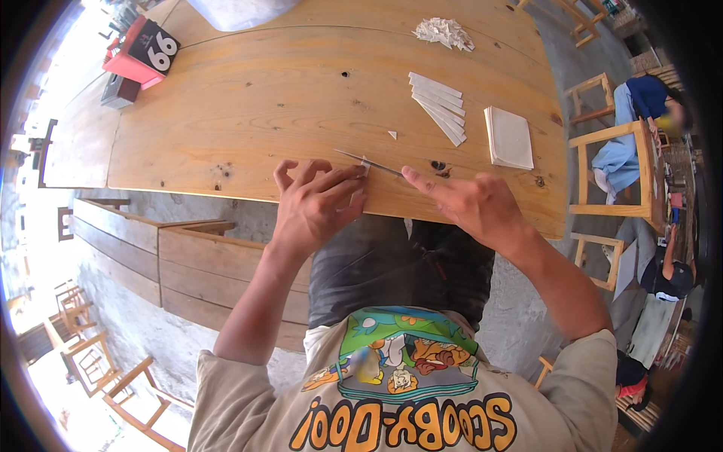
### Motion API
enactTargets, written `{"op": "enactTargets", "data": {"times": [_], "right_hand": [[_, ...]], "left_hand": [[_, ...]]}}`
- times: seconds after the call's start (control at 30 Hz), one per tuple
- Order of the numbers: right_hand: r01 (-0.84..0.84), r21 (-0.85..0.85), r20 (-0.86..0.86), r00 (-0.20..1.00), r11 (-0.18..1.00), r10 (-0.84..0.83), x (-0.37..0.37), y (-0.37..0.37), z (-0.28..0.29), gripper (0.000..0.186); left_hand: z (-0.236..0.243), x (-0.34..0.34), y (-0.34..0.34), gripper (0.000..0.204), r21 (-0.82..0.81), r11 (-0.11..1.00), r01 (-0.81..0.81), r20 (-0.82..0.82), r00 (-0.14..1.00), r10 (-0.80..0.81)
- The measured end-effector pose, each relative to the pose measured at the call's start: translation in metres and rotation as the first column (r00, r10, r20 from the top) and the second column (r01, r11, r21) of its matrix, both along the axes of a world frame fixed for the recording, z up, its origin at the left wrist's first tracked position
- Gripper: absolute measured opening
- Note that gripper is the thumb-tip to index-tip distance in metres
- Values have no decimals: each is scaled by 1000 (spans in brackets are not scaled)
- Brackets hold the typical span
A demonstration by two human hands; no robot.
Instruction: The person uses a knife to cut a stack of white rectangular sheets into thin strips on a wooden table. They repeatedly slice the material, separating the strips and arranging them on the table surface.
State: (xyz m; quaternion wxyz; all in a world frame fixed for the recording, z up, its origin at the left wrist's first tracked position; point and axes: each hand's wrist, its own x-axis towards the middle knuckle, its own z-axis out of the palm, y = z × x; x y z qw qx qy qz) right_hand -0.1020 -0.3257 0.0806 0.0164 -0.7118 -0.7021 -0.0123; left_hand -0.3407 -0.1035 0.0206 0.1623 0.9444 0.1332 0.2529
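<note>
At the near table edge, my left hand [316, 202] is closed, pinching a narrow white paper strip [365, 166] between fingers and thumb. My right hand [474, 202] grips a slim metal cutting tool; its pointed blade [380, 166] crosses the strip's end. The fingers hide its handle, so I cannot tell whether it is a knife or scissors. Just beyond the blade lies a small white triangle of paper [392, 135]. Several white paper strips [438, 105] are fanned out farther right, beside a stack of white paper [510, 138]. A heap of small white paper pieces [443, 33] sits at the far side.
A red-and-black box [147, 53] and a small grey box [119, 90] stand far left on the wooden table [248, 113]. Clear plastic [242, 11] lies at the far edge. Wooden benches [203, 260] are below left; chairs [611, 177] and other people [633, 113] are at right.
</note>
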Motion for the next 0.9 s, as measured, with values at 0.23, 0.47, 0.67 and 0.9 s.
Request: {"op": "enactTargets", "data": {"times": [0.23, 0.47, 0.67, 0.9], "right_hand": [[-27, 7, 12, 1000, 1000, 27, 7, -3, -4, 89], [19, -54, -116, 993, 998, -25, 0, -5, 3, 94], [11, -75, -144, 989, 997, -22, 3, -1, 6, 96], [-3, -100, -49, 999, 995, -2, -2, -3, 5, 97]], "left_hand": [[3, 0, 10, 31, 11, 998, 64, -16, 998, -64], [-3, 0, 10, 21, 19, 999, 41, -53, 998, -40], [-4, -1, 12, 22, 33, 998, 46, -39, 998, -45], [-9, 1, 10, 22, 65, 998, 18, -11, 1000, -18]]}}
